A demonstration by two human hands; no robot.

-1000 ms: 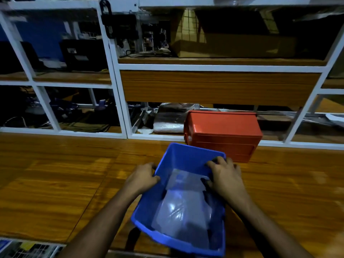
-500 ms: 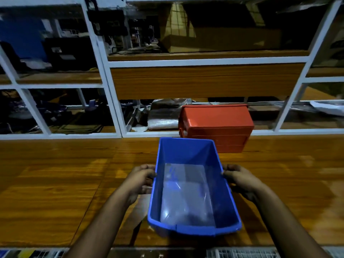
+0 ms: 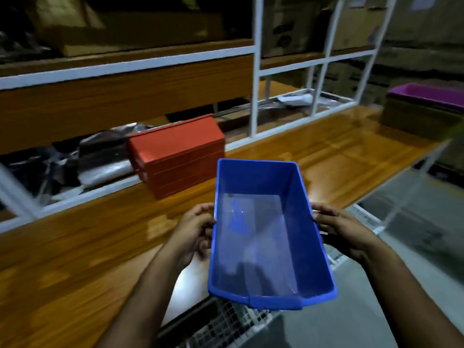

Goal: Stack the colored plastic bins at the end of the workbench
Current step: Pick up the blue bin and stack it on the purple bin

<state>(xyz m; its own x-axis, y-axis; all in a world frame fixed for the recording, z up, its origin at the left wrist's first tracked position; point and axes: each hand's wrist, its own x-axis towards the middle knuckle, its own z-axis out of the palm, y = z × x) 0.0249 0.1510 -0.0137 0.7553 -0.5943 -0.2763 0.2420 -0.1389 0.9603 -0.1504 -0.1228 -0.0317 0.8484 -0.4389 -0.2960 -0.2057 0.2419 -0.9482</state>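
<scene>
Blue, smooth plastic makes up the bin [image 3: 270,232], a rectangular tub with sloped walls and a thin rim, its open mouth facing up. A clear, glossy sheet [image 3: 256,244] lies flat on its floor. The left hand [image 3: 194,233] grips the left long wall with fingers curled over the rim; the right hand [image 3: 339,233] clasps the opposite wall the same way. The bin is held in the air over the near edge of the workbench [image 3: 75,247], a polished orange wood-grain top. Its long axis runs away from the person, the far end tipped slightly left. Beyond it on the bench sits a red bin [image 3: 179,153], apparently upside down, against a white-framed shelf [image 3: 254,71]. Crumpled plastic bags [image 3: 100,156] lie behind the frame. At the far right end a purple bin [image 3: 426,95] rests on what may be cardboard, though blur hides detail.
</scene>
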